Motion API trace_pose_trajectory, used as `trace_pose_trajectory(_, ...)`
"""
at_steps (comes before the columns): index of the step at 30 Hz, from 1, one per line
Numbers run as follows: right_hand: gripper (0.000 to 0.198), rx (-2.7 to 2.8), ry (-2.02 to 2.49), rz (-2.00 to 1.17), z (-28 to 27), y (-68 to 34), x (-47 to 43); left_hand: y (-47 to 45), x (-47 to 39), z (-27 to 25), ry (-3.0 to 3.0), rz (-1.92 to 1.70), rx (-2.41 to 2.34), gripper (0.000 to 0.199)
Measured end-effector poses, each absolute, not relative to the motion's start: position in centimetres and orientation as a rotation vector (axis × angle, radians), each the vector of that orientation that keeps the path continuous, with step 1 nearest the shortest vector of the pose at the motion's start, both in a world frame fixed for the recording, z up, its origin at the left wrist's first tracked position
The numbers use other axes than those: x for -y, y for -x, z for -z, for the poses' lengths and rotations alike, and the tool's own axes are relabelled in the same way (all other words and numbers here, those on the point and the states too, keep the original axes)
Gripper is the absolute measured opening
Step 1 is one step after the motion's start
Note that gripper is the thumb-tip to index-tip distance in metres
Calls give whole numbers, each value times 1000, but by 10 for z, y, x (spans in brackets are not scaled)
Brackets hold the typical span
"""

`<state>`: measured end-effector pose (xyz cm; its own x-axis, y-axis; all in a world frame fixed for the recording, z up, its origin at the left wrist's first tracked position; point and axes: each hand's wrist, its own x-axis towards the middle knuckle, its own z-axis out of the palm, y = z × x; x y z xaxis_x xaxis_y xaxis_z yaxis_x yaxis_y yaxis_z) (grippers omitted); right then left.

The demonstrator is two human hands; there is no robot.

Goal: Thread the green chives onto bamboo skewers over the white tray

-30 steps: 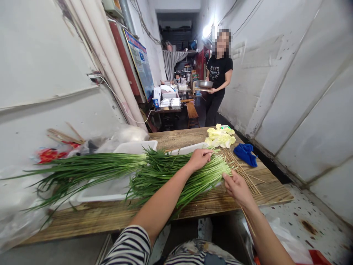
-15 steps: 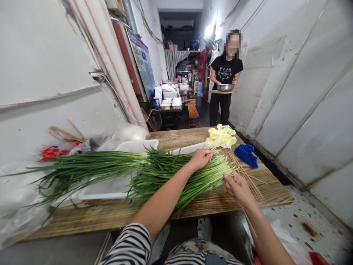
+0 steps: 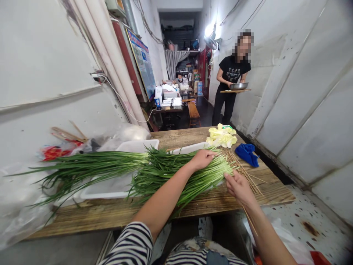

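A thick heap of garlic chives (image 3: 176,173) lies with its pale cut ends to the right and its dark leaves to the left. My left hand (image 3: 204,159) rests over the far side of the pale ends, its fingers closed on some stems. At the near side of those ends is my right hand (image 3: 238,186), closed round a thin bamboo skewer (image 3: 250,221) whose length sticks out below the palm. Its fingertips touch the stem ends. Several loose skewers (image 3: 248,175) lie on the wooden table (image 3: 193,138) just beyond my right hand.
White trays (image 3: 104,193) sit under the chives, with a second bunch (image 3: 104,162) on the left. Yellow cabbage leaves (image 3: 222,137) and a blue cloth (image 3: 246,154) lie at the far right. A person (image 3: 234,73) carries a metal bowl (image 3: 238,86) on a board beyond the table.
The person beyond the table has moved to the right and turned with the bowl and board. My hands have hardly shifted on the chives.
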<state>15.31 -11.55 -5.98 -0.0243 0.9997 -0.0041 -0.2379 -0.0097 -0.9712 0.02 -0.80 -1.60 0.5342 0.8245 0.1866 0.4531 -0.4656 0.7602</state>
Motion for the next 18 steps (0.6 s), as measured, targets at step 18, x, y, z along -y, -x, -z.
trace_pose_trajectory(18,36,1011,1048,-1313,59,-150,120,-3,-18,16,-2565,-615,-1372,17)
